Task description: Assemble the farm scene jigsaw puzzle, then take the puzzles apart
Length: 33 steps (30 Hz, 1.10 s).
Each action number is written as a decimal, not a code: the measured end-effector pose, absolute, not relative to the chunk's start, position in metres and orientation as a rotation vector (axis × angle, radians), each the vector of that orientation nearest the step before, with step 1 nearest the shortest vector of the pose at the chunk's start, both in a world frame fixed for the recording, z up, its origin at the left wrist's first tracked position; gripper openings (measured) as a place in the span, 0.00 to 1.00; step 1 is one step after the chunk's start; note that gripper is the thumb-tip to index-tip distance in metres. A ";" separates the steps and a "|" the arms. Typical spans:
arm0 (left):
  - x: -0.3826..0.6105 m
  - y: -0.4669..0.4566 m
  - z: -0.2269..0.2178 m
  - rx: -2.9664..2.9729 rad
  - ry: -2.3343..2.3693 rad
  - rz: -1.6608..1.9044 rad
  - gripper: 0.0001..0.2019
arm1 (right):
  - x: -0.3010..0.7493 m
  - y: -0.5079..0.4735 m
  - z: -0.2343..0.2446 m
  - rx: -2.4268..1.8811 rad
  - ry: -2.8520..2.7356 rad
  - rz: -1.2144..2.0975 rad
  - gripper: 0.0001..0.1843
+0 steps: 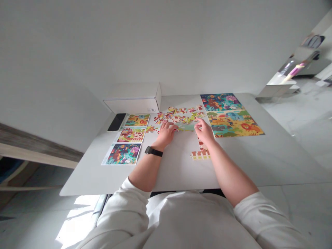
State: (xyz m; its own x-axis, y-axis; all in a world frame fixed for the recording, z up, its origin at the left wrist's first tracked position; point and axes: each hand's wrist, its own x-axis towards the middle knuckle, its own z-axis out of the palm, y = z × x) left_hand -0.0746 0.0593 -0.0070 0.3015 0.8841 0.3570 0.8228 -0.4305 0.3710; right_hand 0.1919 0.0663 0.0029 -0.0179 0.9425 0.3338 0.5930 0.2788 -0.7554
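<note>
Left forearm (145, 169) and right forearm (229, 169) angled inward, reaching forward, bare from below the elbows. Left hand (167, 133) low and palm-down, fingers loosely curled; right hand (204, 131) slightly raised, fingers spread and bent downward. Hands close together, not touching.

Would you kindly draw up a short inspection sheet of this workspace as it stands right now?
Surface: white table, dry-looking, no damage visible.
Job's things: loose jigsaw pieces heaped at centre; fence-pattern pieces joined near the front; three picture cards at left; large animal picture at right.
Clutter: black smartphone and white box at the far edge.
Hands: left hand, wearing a black wristwatch, on the pieces; right hand at the pieces' right side.
Cables: nothing seen.
Surroundings: white wall, pale floor.
</note>
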 end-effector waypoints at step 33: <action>-0.069 0.056 -0.004 2.512 1.435 0.677 0.19 | 0.200 0.064 0.001 -1.501 -1.941 0.326 0.21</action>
State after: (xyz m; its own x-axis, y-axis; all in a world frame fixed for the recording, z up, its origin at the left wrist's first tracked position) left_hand -0.0688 0.0562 -0.0038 0.4337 0.8493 0.3010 0.7722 -0.5225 0.3615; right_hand 0.2000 0.0636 0.0011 -0.1293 0.9307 0.3422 0.7681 0.3123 -0.5590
